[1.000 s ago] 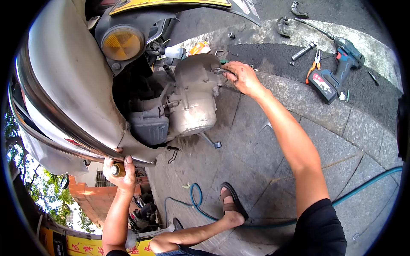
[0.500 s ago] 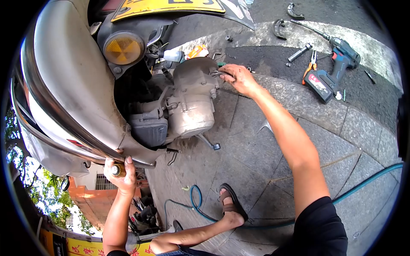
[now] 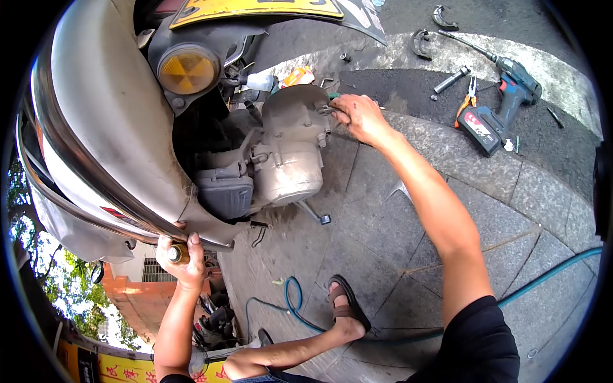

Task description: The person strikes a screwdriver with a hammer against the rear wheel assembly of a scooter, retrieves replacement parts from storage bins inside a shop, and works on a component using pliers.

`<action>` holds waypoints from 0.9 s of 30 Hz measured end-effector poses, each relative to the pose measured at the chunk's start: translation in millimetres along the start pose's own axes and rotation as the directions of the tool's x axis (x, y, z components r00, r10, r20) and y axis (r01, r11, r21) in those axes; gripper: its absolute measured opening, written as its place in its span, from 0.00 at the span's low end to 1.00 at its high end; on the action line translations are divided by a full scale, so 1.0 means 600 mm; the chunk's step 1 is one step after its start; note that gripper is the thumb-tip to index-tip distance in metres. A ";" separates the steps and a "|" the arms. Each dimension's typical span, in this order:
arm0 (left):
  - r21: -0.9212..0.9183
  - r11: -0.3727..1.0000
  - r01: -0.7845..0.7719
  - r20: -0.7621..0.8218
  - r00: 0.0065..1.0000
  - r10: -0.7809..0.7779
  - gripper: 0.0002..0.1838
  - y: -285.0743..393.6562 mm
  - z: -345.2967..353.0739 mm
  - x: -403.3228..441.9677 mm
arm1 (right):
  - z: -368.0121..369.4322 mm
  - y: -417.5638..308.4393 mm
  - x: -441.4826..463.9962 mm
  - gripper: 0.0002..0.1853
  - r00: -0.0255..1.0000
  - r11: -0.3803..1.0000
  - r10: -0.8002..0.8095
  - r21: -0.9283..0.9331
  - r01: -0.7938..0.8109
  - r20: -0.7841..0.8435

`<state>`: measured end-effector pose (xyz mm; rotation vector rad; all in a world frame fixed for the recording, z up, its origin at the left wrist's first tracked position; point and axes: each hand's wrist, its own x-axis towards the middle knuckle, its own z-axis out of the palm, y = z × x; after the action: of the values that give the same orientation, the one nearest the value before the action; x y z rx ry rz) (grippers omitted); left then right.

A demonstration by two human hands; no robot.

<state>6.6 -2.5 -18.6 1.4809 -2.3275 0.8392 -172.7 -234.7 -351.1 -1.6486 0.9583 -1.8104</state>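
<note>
My left hand [image 3: 185, 260] is closed around a short amber cylinder [image 3: 178, 254] with a pale round end, beside the lower edge of the scooter's silver body panel [image 3: 108, 102]. What kind of thing the cylinder is, I cannot tell. At the rear end of the grey metal engine casing [image 3: 290, 169], my right hand [image 3: 359, 117] has its fingers pinched together at a small metal part [image 3: 327, 110]. The fingers mostly hide whatever they grip there. Above the casing sits a round amber reflector lamp [image 3: 188, 71].
On the road lie a cordless impact driver [image 3: 511, 89], orange-handled pliers [image 3: 467, 102], a long socket [image 3: 451, 79] and two curved brake shoes [image 3: 445, 18]. A teal hose [image 3: 549, 271] crosses the paving near my sandalled foot [image 3: 348, 303]. A yellow plate [image 3: 255, 7] overhangs the top.
The view has shifted very slightly. Both hands keep nearly the same places and grips, and the tools on the ground have not moved.
</note>
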 end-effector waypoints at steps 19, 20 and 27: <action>-0.024 0.999 0.036 -0.014 0.999 -0.036 0.17 0.007 0.003 -0.001 | 0.008 0.037 0.009 0.20 0.954 0.961 0.169 0.173 -0.215 0.247; -0.023 0.999 0.027 -0.011 1.000 -0.028 0.15 0.008 0.003 0.000 | 0.009 0.039 0.010 0.20 0.948 0.959 0.178 0.169 -0.227 0.264; -0.075 0.993 0.089 0.018 0.996 -0.087 0.14 0.003 0.001 -0.008 | 0.009 0.027 0.009 0.20 0.948 0.967 0.204 0.103 -0.234 0.246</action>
<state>7.2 1.3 -22.0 1.5500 -2.2597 0.7112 -169.2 -249.6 -360.3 -1.5643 0.8615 -1.4630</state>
